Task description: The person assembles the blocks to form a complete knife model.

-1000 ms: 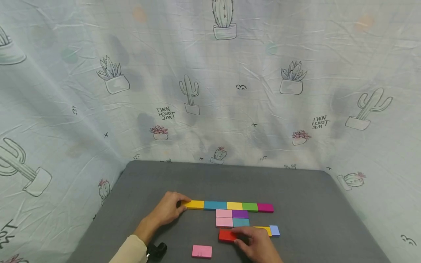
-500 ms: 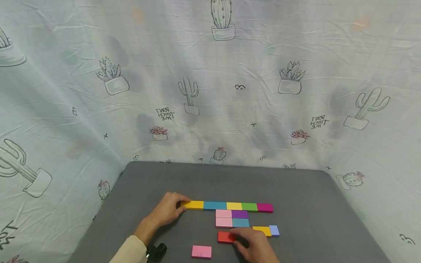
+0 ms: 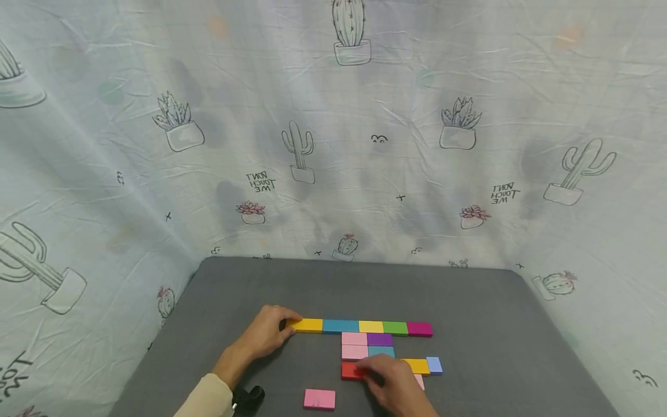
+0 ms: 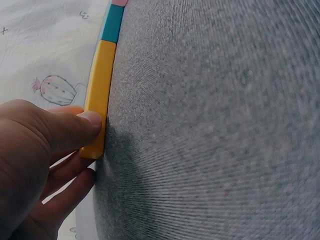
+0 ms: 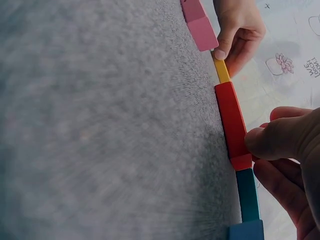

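Note:
My left hand [image 3: 266, 331] pinches the left end of a yellow block [image 3: 308, 325], thumb on the near side in the left wrist view. That block begins a straight row with a blue block [image 3: 340, 326], a lighter yellow one [image 3: 370, 327], a green one [image 3: 395, 328] and a magenta one [image 3: 419, 329]. In front of the row, two pink blocks [image 3: 355, 352] lie beside a purple block [image 3: 380, 339] and a teal block [image 3: 381, 351]. Between thumb and fingers, my right hand [image 3: 394, 387] holds a red block [image 3: 350, 370], just nearer than the pink pair.
Right of my right hand lie an orange-yellow block [image 3: 418, 366], a light blue block [image 3: 434, 365] and a partly hidden pale pink one [image 3: 419, 381]. A separate pink block [image 3: 319, 399] sits near the front of the grey table [image 3: 500, 336]. A cactus-printed cloth [image 3: 333, 197] hangs behind.
My right hand has slid the red block a little left and away from me, up toward the pink blocks. A pale pink block now shows beside that hand. The left hand stays put.

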{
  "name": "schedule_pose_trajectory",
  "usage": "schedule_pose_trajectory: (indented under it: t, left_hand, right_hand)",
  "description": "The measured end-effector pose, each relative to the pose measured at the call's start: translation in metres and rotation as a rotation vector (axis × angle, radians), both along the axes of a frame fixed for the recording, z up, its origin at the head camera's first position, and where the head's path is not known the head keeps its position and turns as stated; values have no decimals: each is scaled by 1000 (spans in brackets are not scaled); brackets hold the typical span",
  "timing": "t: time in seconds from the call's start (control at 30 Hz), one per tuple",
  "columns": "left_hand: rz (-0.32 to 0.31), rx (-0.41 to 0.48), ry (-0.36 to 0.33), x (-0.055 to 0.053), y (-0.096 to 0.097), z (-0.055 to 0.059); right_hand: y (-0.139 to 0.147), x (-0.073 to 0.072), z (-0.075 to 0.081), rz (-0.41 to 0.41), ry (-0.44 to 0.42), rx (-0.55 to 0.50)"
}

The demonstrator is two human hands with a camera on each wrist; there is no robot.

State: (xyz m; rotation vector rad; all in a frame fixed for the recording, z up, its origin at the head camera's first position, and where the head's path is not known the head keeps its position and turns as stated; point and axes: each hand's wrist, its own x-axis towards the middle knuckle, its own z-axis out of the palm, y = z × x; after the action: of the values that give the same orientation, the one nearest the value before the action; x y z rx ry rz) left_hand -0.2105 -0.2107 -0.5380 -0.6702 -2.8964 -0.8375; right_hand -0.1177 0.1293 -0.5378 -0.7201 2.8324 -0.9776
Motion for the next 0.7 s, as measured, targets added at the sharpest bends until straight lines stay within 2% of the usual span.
schedule_pose_trajectory:
  t: [0.7]
  left_hand:
    - [17,0,-4,1,2,-2]
  right_hand:
    - [-4,-5,3,-26,1,22]
